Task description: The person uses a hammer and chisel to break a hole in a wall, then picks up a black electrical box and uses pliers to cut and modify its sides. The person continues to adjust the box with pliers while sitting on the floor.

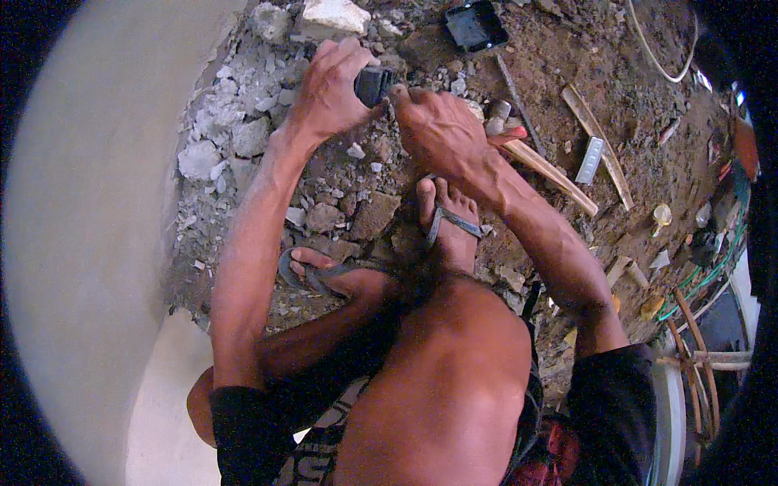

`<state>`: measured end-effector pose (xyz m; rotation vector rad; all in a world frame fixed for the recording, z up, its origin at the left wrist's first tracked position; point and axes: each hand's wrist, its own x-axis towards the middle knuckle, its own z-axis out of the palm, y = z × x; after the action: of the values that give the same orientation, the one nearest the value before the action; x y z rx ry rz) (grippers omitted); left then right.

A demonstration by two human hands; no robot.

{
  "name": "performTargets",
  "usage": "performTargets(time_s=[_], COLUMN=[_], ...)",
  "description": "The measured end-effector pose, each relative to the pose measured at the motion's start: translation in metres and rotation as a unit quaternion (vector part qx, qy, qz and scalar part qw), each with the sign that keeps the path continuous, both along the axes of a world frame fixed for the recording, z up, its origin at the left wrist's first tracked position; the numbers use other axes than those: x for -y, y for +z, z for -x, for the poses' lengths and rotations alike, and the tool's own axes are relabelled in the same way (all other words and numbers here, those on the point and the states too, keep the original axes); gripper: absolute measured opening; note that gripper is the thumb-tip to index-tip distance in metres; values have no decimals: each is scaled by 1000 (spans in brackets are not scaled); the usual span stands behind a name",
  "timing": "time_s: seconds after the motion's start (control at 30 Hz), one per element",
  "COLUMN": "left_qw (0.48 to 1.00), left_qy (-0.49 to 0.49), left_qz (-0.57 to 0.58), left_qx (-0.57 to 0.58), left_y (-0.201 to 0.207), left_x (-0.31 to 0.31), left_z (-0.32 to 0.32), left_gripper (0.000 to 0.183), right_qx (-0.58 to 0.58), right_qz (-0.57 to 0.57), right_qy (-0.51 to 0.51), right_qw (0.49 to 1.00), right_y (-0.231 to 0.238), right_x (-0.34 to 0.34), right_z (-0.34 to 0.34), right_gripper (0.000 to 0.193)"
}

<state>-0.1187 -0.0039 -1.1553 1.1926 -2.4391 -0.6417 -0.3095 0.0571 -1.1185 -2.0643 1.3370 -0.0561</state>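
My left hand (328, 93) is curved around a small black box-like piece (373, 86), thumb and fingers on either side of it. The piece is held low over the rubble. Close by on its right, my right hand (442, 130) is closed, knuckles up and fingertips by the edge of the black piece. What those fingers pinch, if anything, is hidden. Just right of that hand lies a hammer (551, 174) with a wooden handle, its head partly behind my wrist. A thin metal rod (519, 101) rests on the soil beyond it.
A plain wall (97, 202) rises on the left, with broken concrete chunks (235, 134) along its foot. An open black box (474, 26) lies at the far side. Wood strips (600, 146), a pale cable (660, 69) and green wire (701, 279) are on the right. My sandalled feet (452, 227) are below my hands.
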Motion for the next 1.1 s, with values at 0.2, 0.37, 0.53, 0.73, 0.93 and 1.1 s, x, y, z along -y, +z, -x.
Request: performTargets(time_s=[0.2, 0.37, 0.53, 0.73, 0.93, 1.1], left_qw=[999, 999, 996, 998, 999, 999], left_qy=[-3, 10, -2, 4, 8, 10], left_qz=[-41, -30, -79, -52, -32, -46], left_qx=[10, 11, 34, 38, 14, 15], left_y=[1, 0, 2, 0, 1, 0], left_x=[0, -3, -3, -1, -2, -3], left_z=[-3, 3, -5, -4, -3, 3], left_gripper=[42, 42, 44, 51, 44, 47], right_qx=[48, -16, 98, -7, 7, 27], right_qz=[32, -4, -7, -36, -61, 27], right_qy=[-8, 8, -6, -22, 6, -1], right_qw=[998, 1000, 995, 999, 998, 999], right_y=[-4, -4, -8, 15, 34, 0], right_x=[-4, -2, -2, -18, -7, -20], right_z=[3, -6, 14, 25, 15, 39], right_gripper=[28, 26, 24, 31, 27, 25])
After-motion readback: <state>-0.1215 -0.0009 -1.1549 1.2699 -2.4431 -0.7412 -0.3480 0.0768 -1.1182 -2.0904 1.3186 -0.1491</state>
